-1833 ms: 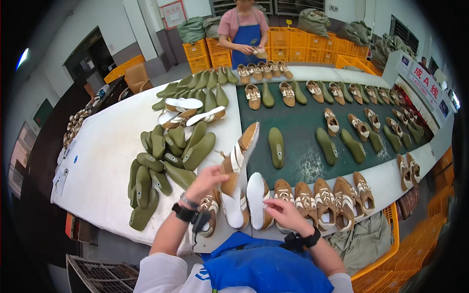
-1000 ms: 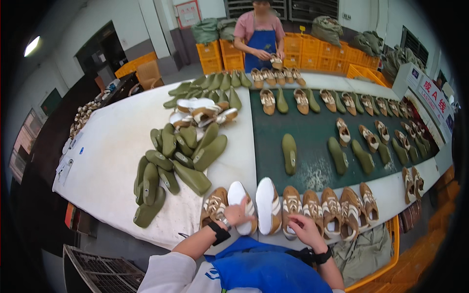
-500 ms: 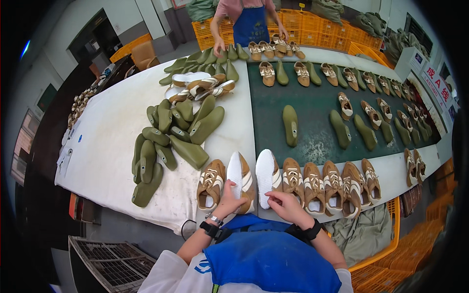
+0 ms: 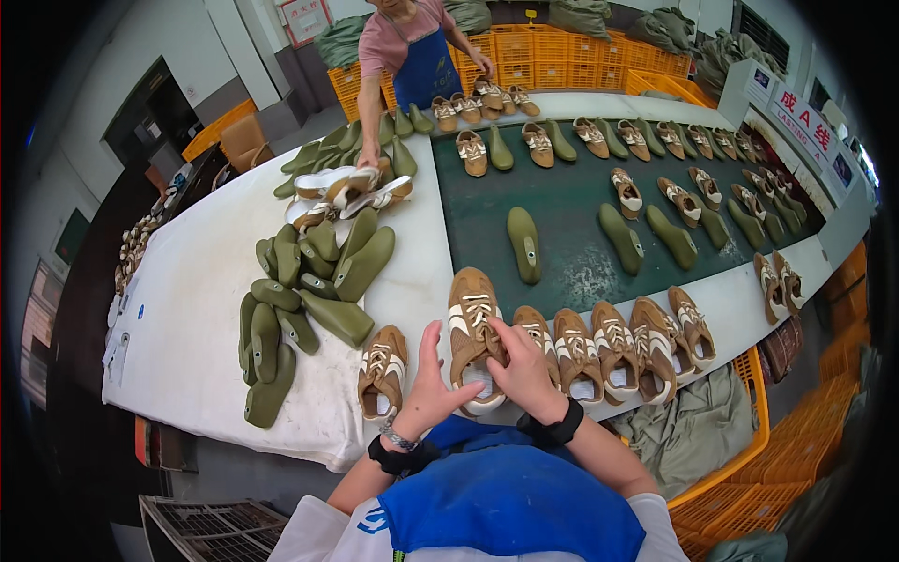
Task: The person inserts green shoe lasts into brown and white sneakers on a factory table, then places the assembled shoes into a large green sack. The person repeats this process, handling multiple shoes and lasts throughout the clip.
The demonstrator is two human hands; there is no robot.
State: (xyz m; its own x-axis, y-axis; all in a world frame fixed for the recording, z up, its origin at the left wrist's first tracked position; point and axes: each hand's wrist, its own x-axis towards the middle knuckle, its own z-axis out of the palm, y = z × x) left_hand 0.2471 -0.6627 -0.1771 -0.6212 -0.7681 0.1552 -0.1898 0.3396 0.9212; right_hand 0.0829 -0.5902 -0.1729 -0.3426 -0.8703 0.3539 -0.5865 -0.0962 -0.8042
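A brown sneaker (image 4: 471, 302) with white stripes and laces stands in front of me, toe pointing away and laces up. Bent fingers of my right hand (image 4: 527, 377) grip its right side by the laces and opening. My left hand (image 4: 433, 391) is at the shoe's left rear, fingers spread and thumb reaching over the heel; whether it touches is unclear. Left of that hand sits another brown sneaker (image 4: 382, 370). Several more brown sneakers (image 4: 613, 347) form a row to the right, along the near edge.
Olive shoe lasts (image 4: 339, 320) lie heaped on the white table (image 4: 187, 328). Lasts and sneakers line the green belt (image 4: 571, 206). Across the table, a co-worker's hand (image 4: 368, 157) reaches to a pile of white-soled sneakers (image 4: 318, 183). An orange crate (image 4: 754, 412) with grey-green cloth stands at right.
Two sneakers showed white soles under my hands; now one laces-up sneaker shows there. My right hand has moved onto it. The co-worker's arm has reached down to the sneaker pile. The view has shifted.
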